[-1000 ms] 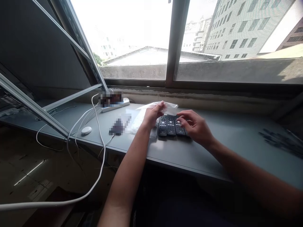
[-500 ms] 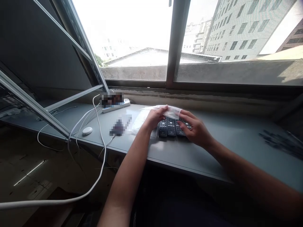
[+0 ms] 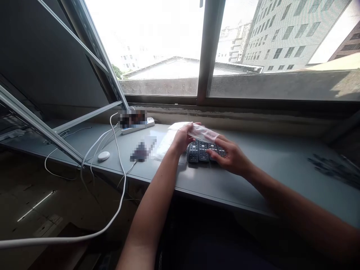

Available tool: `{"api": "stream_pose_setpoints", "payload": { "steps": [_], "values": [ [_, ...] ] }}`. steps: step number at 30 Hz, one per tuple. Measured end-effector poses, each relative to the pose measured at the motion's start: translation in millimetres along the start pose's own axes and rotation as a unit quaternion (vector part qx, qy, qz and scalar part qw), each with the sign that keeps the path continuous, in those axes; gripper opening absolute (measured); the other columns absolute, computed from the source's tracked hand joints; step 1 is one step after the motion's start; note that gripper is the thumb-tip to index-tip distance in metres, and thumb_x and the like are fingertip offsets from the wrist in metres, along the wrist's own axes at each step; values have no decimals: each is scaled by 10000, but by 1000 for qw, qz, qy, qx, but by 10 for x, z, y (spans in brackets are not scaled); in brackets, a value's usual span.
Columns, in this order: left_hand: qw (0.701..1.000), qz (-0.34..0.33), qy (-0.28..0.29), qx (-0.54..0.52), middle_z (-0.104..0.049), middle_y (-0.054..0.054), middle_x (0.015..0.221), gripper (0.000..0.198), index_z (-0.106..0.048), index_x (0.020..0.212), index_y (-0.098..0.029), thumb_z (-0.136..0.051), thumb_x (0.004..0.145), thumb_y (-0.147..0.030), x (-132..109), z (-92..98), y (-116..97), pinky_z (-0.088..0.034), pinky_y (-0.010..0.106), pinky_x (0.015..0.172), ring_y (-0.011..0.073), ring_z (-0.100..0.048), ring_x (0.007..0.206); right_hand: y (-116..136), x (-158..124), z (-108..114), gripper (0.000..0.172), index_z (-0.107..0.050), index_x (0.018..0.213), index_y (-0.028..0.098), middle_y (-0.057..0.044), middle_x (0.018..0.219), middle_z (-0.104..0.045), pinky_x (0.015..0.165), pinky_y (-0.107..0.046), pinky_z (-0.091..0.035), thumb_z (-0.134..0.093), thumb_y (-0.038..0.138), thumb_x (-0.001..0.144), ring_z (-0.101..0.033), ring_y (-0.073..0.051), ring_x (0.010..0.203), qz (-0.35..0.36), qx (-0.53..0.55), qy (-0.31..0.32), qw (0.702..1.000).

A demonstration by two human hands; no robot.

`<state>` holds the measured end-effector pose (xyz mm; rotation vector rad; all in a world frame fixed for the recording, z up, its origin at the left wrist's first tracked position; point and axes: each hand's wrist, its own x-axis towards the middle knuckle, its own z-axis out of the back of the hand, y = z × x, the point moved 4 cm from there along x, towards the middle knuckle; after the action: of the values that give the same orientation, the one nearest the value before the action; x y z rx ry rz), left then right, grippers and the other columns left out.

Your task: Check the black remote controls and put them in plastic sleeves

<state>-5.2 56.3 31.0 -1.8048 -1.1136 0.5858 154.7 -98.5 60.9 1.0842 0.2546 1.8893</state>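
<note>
My left hand (image 3: pixel 182 138) is closed on one end of a thin translucent plastic bag (image 3: pixel 203 132), held just above the table. The fingers of my right hand (image 3: pixel 229 153) reach into or behind the bag's other end, and the film covers their tips. Its thumb stands apart from them, over the remotes. Below the bag, several black remote controls (image 3: pixel 203 152) lie side by side in a row, buttons up, their far ends hidden by the bag and my hands. A stack of clear plastic bags (image 3: pixel 164 144) lies to their left, partly under my left forearm.
On the grey table (image 3: pixel 270 157) a white power strip (image 3: pixel 137 126), a blurred-out item with a cable (image 3: pixel 142 150) and a round white device (image 3: pixel 104 156) lie to the left. White cables (image 3: pixel 122 195) hang over the front edge. Dark objects (image 3: pixel 334 170) lie far right; a metal frame (image 3: pixel 64 144) stands left.
My left hand has shifted slightly left, drawing the bag out longer. My right fingers sit deeper in the film, and the right thumb has moved left over the remotes.
</note>
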Motion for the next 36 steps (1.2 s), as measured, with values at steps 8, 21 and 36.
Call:
{"api": "stream_pose_setpoints", "payload": {
  "steps": [8,21,36],
  "values": [
    [982,-75,-139,-102,-821,140,1289,421,-772,1230,-158,-464,1143,-432,-15,170,-138,-602,258,802,222,-801,1118,-56,-1,10,357,-843,1394,321,-70,1642,-663,1332,-591,-422,-720,405,1070,-457,-364,1654,6,11,2,1000],
    [998,0,-22,-55,-815,141,1329,263,-770,1199,-196,-692,1001,-350,-30,-52,-19,-610,309,784,306,-766,1265,-39,-1,1,391,-847,1379,324,-80,1581,-708,1318,-573,-438,-758,478,1031,-548,-388,1582,-23,28,13,999],
    [969,-62,-148,-190,-818,103,1263,293,-745,1269,-197,-700,982,-234,-20,176,-161,-547,178,625,162,-785,1000,-796,-112,123,554,-727,1449,134,-264,1335,-730,1108,-589,-530,-639,484,1029,-679,-478,1278,-224,-282,29,933]
  ]
}}
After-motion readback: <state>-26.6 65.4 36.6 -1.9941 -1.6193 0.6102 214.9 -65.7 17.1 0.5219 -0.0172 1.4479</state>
